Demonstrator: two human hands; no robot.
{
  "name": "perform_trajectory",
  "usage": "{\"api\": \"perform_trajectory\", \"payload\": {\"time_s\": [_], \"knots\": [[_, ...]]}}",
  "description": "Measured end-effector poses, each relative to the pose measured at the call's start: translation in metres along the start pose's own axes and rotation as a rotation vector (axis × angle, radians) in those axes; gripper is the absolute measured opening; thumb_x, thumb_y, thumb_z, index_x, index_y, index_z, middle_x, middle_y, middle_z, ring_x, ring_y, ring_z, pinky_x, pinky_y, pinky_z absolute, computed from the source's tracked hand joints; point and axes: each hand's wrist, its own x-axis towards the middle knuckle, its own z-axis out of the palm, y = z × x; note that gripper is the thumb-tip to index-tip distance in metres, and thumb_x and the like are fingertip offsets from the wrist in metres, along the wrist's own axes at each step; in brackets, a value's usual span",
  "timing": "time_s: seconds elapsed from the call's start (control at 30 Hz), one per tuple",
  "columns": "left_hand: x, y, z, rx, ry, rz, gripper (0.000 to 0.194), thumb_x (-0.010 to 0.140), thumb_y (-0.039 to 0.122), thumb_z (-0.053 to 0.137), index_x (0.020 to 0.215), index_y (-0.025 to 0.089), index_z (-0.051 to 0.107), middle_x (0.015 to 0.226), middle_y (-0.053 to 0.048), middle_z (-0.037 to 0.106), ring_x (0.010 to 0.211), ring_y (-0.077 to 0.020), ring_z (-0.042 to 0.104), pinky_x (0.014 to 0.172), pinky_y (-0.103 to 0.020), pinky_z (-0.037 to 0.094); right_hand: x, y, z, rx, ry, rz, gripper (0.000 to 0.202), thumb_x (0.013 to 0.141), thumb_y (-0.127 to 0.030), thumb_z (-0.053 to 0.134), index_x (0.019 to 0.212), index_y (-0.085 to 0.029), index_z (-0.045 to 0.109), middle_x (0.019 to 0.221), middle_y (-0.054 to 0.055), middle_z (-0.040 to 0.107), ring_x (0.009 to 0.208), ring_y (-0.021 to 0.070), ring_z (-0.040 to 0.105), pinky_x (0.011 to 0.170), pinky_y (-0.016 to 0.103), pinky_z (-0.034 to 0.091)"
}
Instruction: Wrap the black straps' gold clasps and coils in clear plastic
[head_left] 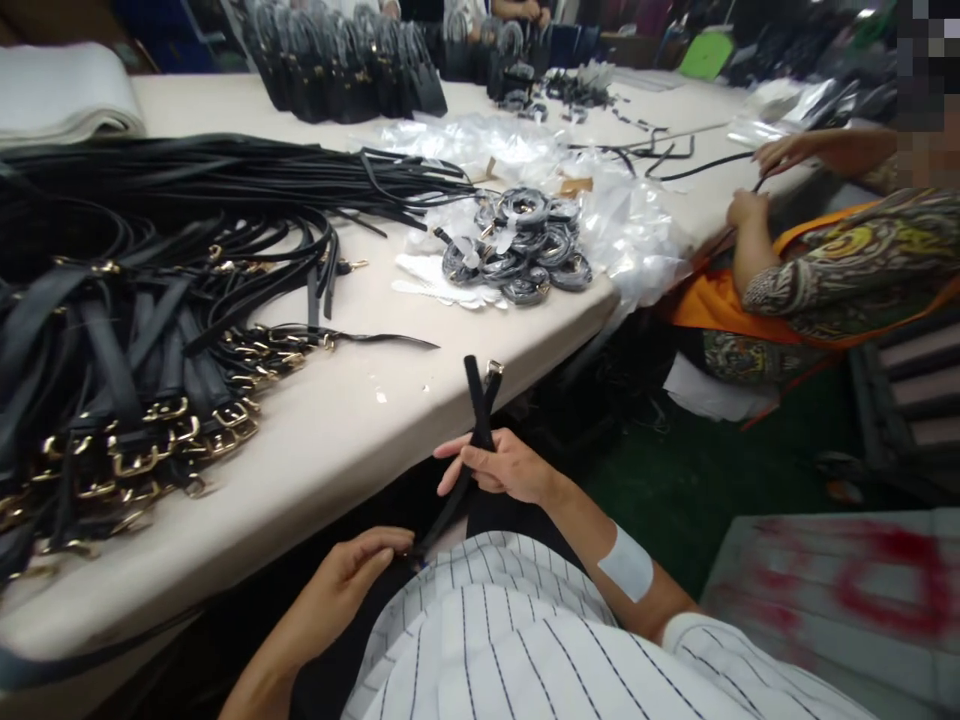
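A thin black leather strap [475,400] with a small metal clasp at its upper end is folded double in front of my chest, just off the table's near edge. My right hand [501,467] grips it around the middle, so both ends stick up above the fingers. My left hand [352,580] pinches the strap's lower part near my lap. A large heap of black straps with gold buckles [142,400] lies on the beige table [360,420] to my left.
Coiled straps in clear wrap [529,250] sit on plastic bags mid-table. Black handbags [345,60] stand in rows at the far edge. A person in a patterned top [840,270] sits at right, handling a strap. A white stack [64,95] lies far left.
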Motion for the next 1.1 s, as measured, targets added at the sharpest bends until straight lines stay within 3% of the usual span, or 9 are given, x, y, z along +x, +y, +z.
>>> {"api": "perform_trajectory", "payload": {"time_s": [0.17,0.3,0.4,0.53,0.6,0.77,0.87,0.97,1.1], "knots": [[0.019,0.036,0.009,-0.065,0.146,0.123,0.041,0.085,0.041,0.065,0.121,0.023,0.066,0.122,-0.009,0.069,0.117,-0.0294,0.060,0.104,-0.038,0.046,-0.007,-0.006,0.022,-0.180,-0.303,0.099,0.043,0.089,-0.046,0.061,0.118,-0.015,0.068,0.089,0.009,0.075,0.080,0.0150,0.068,0.075,0.026,0.052],[0.030,0.072,0.028,-0.251,0.031,0.215,0.041,0.090,0.041,0.060,0.127,0.022,0.061,0.127,-0.010,0.066,0.116,-0.0258,0.061,0.098,-0.034,0.049,-0.007,0.001,0.031,-0.171,-0.400,0.159,0.041,0.091,-0.045,0.058,0.116,-0.014,0.068,0.088,0.008,0.076,0.096,0.0196,0.069,0.095,0.035,0.049],[0.035,0.080,0.042,-0.423,0.011,0.162,0.039,0.090,0.042,0.059,0.122,0.022,0.063,0.114,-0.011,0.071,0.094,-0.0217,0.068,0.068,-0.024,0.054,-0.009,0.005,0.033,-0.192,-0.404,0.138,0.035,0.093,-0.041,0.056,0.105,-0.012,0.071,0.088,0.009,0.076,0.101,0.0197,0.068,0.103,0.038,0.045],[0.038,0.075,0.053,-0.557,0.092,0.128,0.040,0.087,0.043,0.064,0.120,0.021,0.063,0.095,-0.006,0.070,0.050,-0.0067,0.052,0.035,-0.018,0.027,-0.011,0.008,0.030,-0.190,-0.371,0.126,0.035,0.092,-0.042,0.058,0.099,-0.011,0.073,0.086,0.009,0.076,0.105,0.0211,0.067,0.106,0.039,0.043],[0.040,0.073,0.056,-0.573,0.123,0.147,0.042,0.087,0.043,0.064,0.124,0.022,0.060,0.087,-0.002,0.066,0.042,-0.0029,0.040,0.033,-0.018,0.022,-0.012,0.012,0.029,-0.170,-0.356,0.144,0.037,0.091,-0.042,0.060,0.106,-0.011,0.072,0.085,0.009,0.076,0.103,0.0215,0.068,0.105,0.040,0.044],[0.040,0.077,0.060,-0.586,0.241,0.290,0.038,0.093,0.038,0.057,0.126,0.020,0.057,0.071,0.003,0.052,0.064,-0.0090,0.053,0.057,-0.019,0.044,-0.013,0.022,0.028,-0.184,-0.278,0.212,0.043,0.088,-0.046,0.064,0.111,-0.010,0.071,0.085,0.010,0.076,0.092,0.0221,0.070,0.098,0.041,0.048],[0.039,0.078,0.060,-0.578,0.260,0.306,0.040,0.094,0.041,0.053,0.130,0.023,0.051,0.072,0.003,0.050,0.057,-0.0088,0.050,0.051,-0.020,0.042,-0.017,0.021,0.027,-0.230,-0.226,0.208,0.044,0.085,-0.047,0.067,0.109,-0.011,0.071,0.093,0.010,0.075,0.096,0.0220,0.068,0.095,0.038,0.049],[0.039,0.075,0.056,-0.548,0.257,0.308,0.037,0.095,0.040,0.052,0.127,0.024,0.048,0.069,0.005,0.050,0.048,-0.0055,0.042,0.045,-0.017,0.036,-0.023,0.017,0.022,-0.225,-0.131,0.133,0.050,0.087,-0.053,0.062,0.115,-0.012,0.067,0.102,0.012,0.073,0.068,0.0117,0.063,0.065,0.024,0.051],[0.039,0.070,0.050,-0.507,0.241,0.298,0.026,0.094,0.039,0.054,0.112,0.022,0.048,0.061,0.008,0.049,0.041,-0.0026,0.034,0.041,-0.014,0.025,-0.028,0.008,0.010,-0.198,0.045,0.088,0.061,0.100,-0.057,0.027,0.136,-0.013,0.047,0.093,0.014,0.073,0.035,0.0015,0.023,0.034,0.020,0.013]]}}
